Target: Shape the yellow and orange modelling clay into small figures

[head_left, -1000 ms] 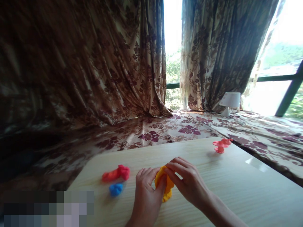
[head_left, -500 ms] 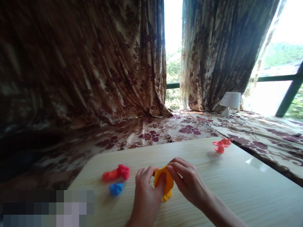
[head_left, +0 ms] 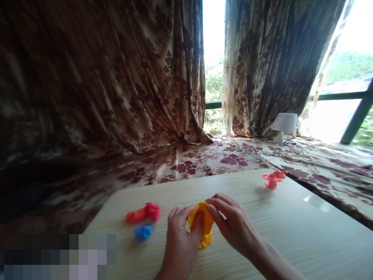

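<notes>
Between my hands is a flattened round piece of yellow modelling clay (head_left: 208, 221), held upright over the table. My left hand (head_left: 184, 233) grips it from the left, thumb pressed against its near face and fingers behind. At its upper right edge, my right hand (head_left: 230, 217) pinches the rim between thumb and fingers. Below the disc shows a second yellow clay lump (head_left: 206, 241), partly hidden by my left hand; whether the two are joined I cannot tell. Left of my hands lie a red and orange clay roll (head_left: 143, 213) and a small blue clay lump (head_left: 143, 233).
A pinkish-red clay figure (head_left: 273, 179) stands near the far right corner of the pale wooden table (head_left: 233, 184). Behind the table spreads flowered cloth (head_left: 186, 165), with a white lamp (head_left: 284, 123) on it. Patterned curtains (head_left: 151, 77) hang by the windows.
The upper edge of the yellow disc has shifted slightly up and left, and more of the lump beneath it shows. Both hands keep nearly the same place and grip.
</notes>
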